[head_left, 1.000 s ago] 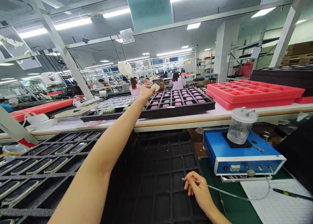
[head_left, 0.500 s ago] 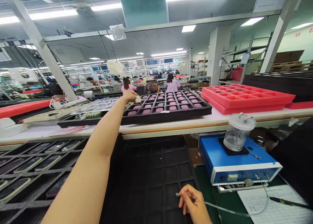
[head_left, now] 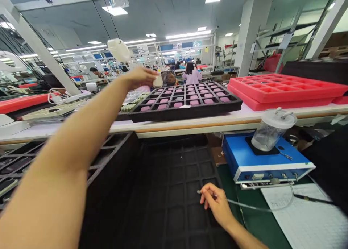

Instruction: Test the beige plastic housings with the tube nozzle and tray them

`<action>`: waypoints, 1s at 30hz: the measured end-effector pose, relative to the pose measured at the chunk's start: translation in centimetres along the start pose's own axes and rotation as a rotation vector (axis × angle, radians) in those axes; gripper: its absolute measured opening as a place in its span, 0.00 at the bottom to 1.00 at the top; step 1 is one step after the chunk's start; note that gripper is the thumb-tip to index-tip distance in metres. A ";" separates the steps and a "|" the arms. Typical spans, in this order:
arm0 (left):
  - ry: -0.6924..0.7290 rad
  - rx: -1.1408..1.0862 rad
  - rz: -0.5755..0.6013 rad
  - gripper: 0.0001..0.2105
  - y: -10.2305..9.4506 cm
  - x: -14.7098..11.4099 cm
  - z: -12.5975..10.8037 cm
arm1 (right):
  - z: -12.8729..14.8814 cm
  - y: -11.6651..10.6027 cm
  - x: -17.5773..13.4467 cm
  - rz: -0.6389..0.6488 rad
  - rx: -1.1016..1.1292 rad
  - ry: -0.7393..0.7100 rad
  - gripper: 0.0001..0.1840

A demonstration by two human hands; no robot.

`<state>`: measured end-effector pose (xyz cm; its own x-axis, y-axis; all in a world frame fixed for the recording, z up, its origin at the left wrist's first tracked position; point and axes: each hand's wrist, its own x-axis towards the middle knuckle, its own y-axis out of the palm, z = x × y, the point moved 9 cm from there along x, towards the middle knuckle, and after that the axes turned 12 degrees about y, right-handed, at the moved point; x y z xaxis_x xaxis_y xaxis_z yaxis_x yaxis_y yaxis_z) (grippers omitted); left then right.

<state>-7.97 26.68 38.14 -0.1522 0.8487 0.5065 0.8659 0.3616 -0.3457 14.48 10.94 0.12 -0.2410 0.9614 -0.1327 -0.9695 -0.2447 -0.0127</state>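
Observation:
My left hand (head_left: 141,77) reaches far forward, its fingers closed on a small cream-coloured rounded piece (head_left: 158,82). It is above the far left of a black compartment tray (head_left: 174,113) that holds pink rounded pieces (head_left: 194,102) and a greyish one. Lower down, my right hand (head_left: 216,202) pinches a thin clear tube (head_left: 252,206) near its end, and a small clear tip (head_left: 199,191) sticks out past the fingers. Beneath that hand lies a black foam tray with bare pockets (head_left: 176,194). The tube runs right to a blue machine (head_left: 272,162).
A clear lidded jar (head_left: 268,133) stands on the machine, with a written sheet (head_left: 307,209) and a pen (head_left: 312,199) in front. Red foam trays (head_left: 288,93) are stacked on the shelf's right. Another black tray (head_left: 108,162) is at left. A co-worker (head_left: 191,74) sits beyond.
The view has tilted down and shifted. My left hand has risen off the tray's left edge, still gripping the cream piece. My right hand keeps its pinch on the tube.

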 end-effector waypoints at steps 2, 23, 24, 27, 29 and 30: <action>0.001 0.086 0.174 0.18 0.5 -1.6 -2.3 | 0.4 -0.2 -0.1 0.006 0.030 -0.001 0.18; -0.740 -0.334 0.319 0.10 10.9 -45.3 12.1 | 0.9 -3.0 0.3 -0.114 0.375 -0.046 0.08; -0.749 -0.354 0.304 0.10 12.3 -45.5 12.7 | 0.8 -3.0 0.4 -0.115 0.379 -0.046 0.08; -0.733 -0.412 0.229 0.08 15.6 -45.8 13.5 | 0.8 -3.3 0.4 -0.127 0.394 -0.049 0.07; -0.690 -0.437 0.222 0.07 17.2 -45.8 13.1 | 0.9 -3.4 0.4 -0.139 0.392 -0.056 0.08; -0.664 -0.431 0.240 0.07 17.7 -45.8 12.7 | 1.0 -3.4 0.4 -0.141 0.388 -0.055 0.08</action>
<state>8.30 -0.88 -1.25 -0.0728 0.9843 -0.1608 0.9969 0.0765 0.0170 17.66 12.26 1.09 -0.0964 0.9900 -0.1031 -0.9357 -0.0548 0.3484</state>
